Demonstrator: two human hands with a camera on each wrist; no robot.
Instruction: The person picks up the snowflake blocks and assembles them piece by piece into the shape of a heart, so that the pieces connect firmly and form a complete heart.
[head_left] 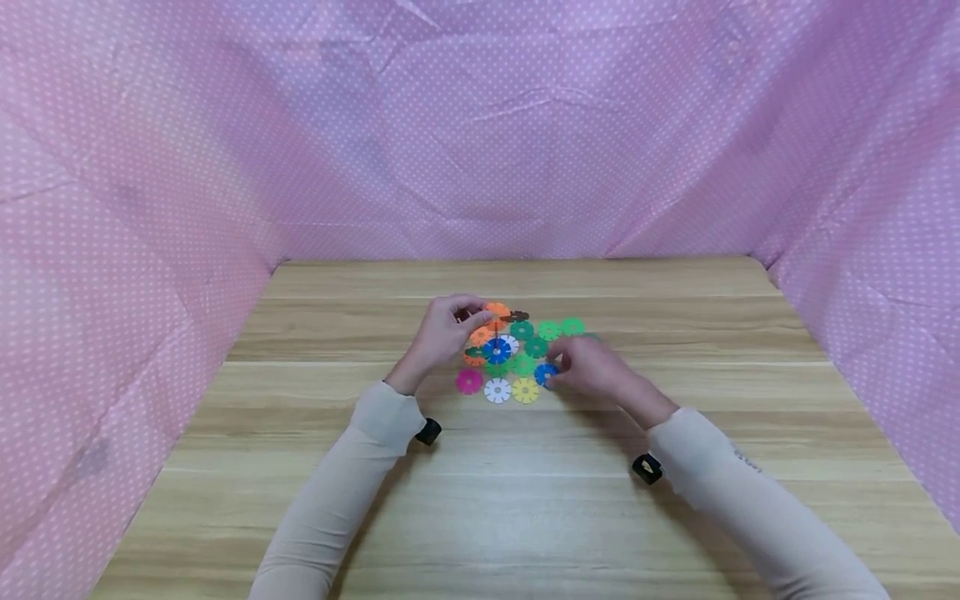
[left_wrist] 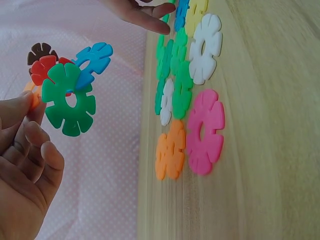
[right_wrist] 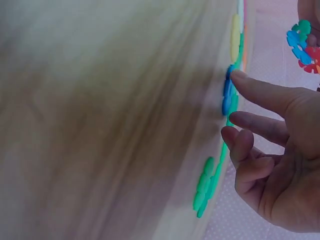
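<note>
My left hand [head_left: 441,335] pinches an orange notched disc [left_wrist: 35,98] between thumb and fingers, raised above the table. Joined with it are a red disc [left_wrist: 43,69], a dark brown disc [left_wrist: 39,51], a green disc [left_wrist: 59,114] and a light blue disc [left_wrist: 101,52]. My right hand [head_left: 597,367] is low over the right side of the loose discs. Its thumb and index finger are apart, their tips right at a dark blue disc [right_wrist: 226,95] lying on the table. The other right fingers are loosely bent.
Loose flower-shaped discs lie close together on the wooden table [head_left: 480,517]: a pink disc [head_left: 469,382], a white disc [head_left: 497,391], a yellow disc [head_left: 526,390], and several green and orange ones. A pink dotted cloth [head_left: 510,167] surrounds the table's back and sides.
</note>
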